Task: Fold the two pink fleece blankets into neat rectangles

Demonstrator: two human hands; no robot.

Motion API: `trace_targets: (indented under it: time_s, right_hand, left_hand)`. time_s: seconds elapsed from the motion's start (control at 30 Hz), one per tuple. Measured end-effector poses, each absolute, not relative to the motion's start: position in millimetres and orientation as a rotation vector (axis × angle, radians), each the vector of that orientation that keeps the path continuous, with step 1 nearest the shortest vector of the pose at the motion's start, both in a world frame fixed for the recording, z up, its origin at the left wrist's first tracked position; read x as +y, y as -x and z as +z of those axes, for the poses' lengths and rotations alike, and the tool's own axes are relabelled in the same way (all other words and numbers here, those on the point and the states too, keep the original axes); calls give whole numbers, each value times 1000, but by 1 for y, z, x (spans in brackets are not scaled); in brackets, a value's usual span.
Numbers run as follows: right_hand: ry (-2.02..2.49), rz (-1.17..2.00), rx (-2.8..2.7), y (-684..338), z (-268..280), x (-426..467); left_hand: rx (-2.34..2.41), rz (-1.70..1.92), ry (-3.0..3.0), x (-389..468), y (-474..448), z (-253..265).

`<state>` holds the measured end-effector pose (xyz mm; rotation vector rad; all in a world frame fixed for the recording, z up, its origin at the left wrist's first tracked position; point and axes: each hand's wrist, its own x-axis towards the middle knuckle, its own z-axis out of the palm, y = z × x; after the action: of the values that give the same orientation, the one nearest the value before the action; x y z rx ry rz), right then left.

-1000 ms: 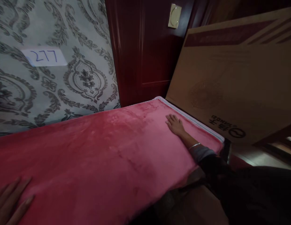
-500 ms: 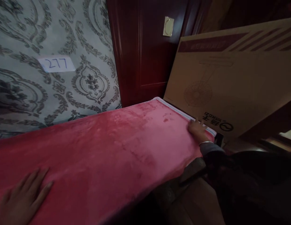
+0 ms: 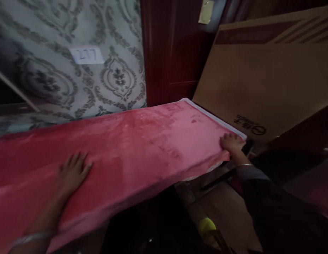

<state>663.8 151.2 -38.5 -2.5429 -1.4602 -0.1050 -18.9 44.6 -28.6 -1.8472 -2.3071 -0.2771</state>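
Observation:
A pink plush cloth (image 3: 143,141) with a white edge strip covers a long, narrow table-like surface, its front side hanging over the edge. On the left part of the cloth my left hand (image 3: 73,172) lies flat, fingers stretched out. My right hand (image 3: 232,141) rests on the cloth near its right front corner, close to the white edging, fingers spread and slightly bent. Darker, brushed patches mark the pile. Whatever bears the cloth is hidden beneath it.
A large cardboard box (image 3: 269,77) leans beyond the right end, against a dark red door (image 3: 170,53). Patterned wallpaper (image 3: 119,77) with a paper label (image 3: 87,55) reading 277 is behind. Below the front edge sits something yellow (image 3: 206,225).
The view has shifted, bringing more of the left side and floor into sight. My left hand has moved forward on the cloth; my right hand has slid towards the front corner.

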Motion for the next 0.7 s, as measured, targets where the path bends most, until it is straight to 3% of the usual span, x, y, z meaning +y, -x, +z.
trace_targets:
  time_s: [0.3,0.47,0.7]
  right_hand:
    - [1546,72,-2338,-461,-52,129]
    - [1605,155,-2526,-376,-37,108]
    - [1684,16,-2573,-363,-38,87]
  left_hand:
    - [-2409,-117,1871,32,-11,-5]
    - [-2250,-218,2143,31,-76,-1]
    - [-2151,-134,2471,18,-144,-18]
